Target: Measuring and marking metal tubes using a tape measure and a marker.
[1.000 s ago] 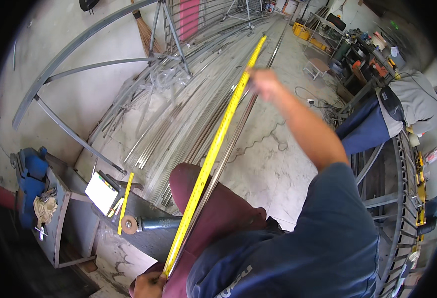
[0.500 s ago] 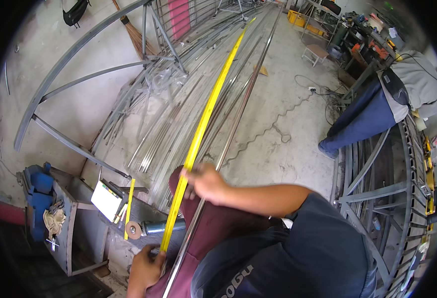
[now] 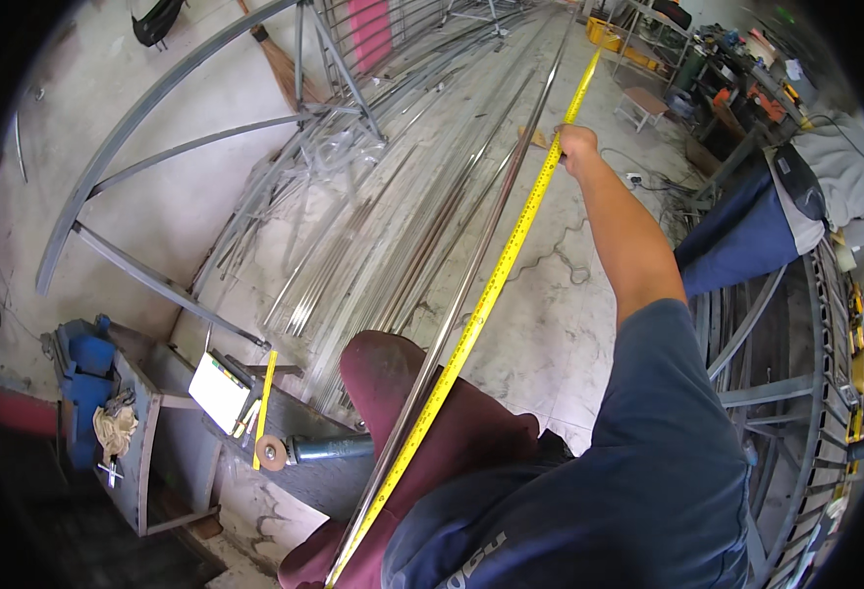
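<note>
A long yellow tape measure point(image 3: 496, 278) is stretched out from the bottom of the view to far up the floor. My right hand point(image 3: 576, 147) is at the end of my outstretched arm, its fingers closed round the blade well along its length. Close on the tape's left runs a long shiny metal tube point(image 3: 486, 231), which rests across my maroon-trousered leg point(image 3: 390, 378). Toward the lower edge the tape and the tube come together. My left hand is out of the view, and the tape's case does not show.
Several metal bars point(image 3: 412, 231) lie lengthwise on the floor. At left are an angle grinder point(image 3: 329, 449), a blue vise point(image 3: 86, 358) and a curved metal frame point(image 3: 118, 172). A co-worker in blue trousers point(image 3: 746, 240) bends at the right, beside another metal frame point(image 3: 771, 391).
The tape has swung from the tube's left side to its right. My right arm has reached far forward along it, and my left hand has dropped out of the view.
</note>
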A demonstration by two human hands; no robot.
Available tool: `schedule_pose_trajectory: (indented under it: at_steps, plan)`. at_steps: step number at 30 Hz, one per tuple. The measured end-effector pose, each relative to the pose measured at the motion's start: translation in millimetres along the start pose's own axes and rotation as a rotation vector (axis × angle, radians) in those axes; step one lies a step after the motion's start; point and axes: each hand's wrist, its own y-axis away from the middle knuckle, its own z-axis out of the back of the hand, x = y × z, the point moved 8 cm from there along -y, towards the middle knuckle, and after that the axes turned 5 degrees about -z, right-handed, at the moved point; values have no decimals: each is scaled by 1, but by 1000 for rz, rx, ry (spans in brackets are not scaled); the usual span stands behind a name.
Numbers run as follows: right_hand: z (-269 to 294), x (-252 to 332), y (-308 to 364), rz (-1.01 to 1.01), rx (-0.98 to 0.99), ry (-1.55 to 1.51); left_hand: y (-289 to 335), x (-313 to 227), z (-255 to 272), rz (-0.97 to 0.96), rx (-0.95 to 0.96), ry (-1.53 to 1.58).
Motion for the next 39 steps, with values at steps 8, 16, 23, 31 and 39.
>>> schedule_pose_trajectory:
  at_steps: [8, 16, 23, 31, 39]
  plan:
    - [26, -69, -124, 99, 764, 262, -34, -33, -71, 62, 485, 361]
    - [-18, -85, 16, 202, 405, 535, -28, -40, -69, -28, 347, 425]
    - [-57, -97, 97, 114, 370, 381, -3, -38, -80, -101, 390, 303]
    - [-75, -129, 114, -13, 346, 159, 44, -6, -120, -22, 621, 222]
    - [-66, -235, 256, -285, 394, 32, 228, 158, -132, 609, 452, 144]
